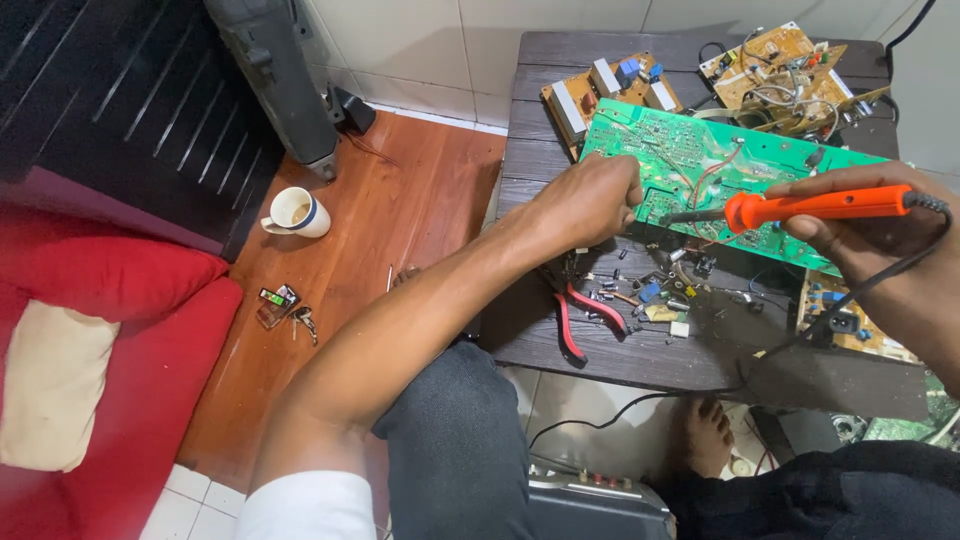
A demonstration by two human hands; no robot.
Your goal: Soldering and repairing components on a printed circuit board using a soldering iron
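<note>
Nearest the camera, the person's knees in dark trousers and a bare foot [708, 436] on the tiled floor sit below the edge of the dark wooden table [640, 355]. On that near part of the table lie red-handled pliers [585, 317] beside a scatter of small loose electronic parts [655, 290]. Just above them, the left hand [590, 200] has its fingers curled shut on the left edge of a green circuit board [700, 165], which it holds tilted up over the middle of the table. The right hand [880, 235] has its fingers wrapped tight around the orange handle of a soldering iron [800, 207], whose dark tip touches the board's face near its lower left part; the iron's black cord runs down off the table's front. Beyond the green board, two brown circuit boards [610, 90] with wires rest at the table's far end against the white tiled wall. To the left, on the reddish wooden floor, stand a white mug [297, 212] and, nearer, a small bunch of keys [290, 308], with a red cushion [100, 270] at the far left.
</note>
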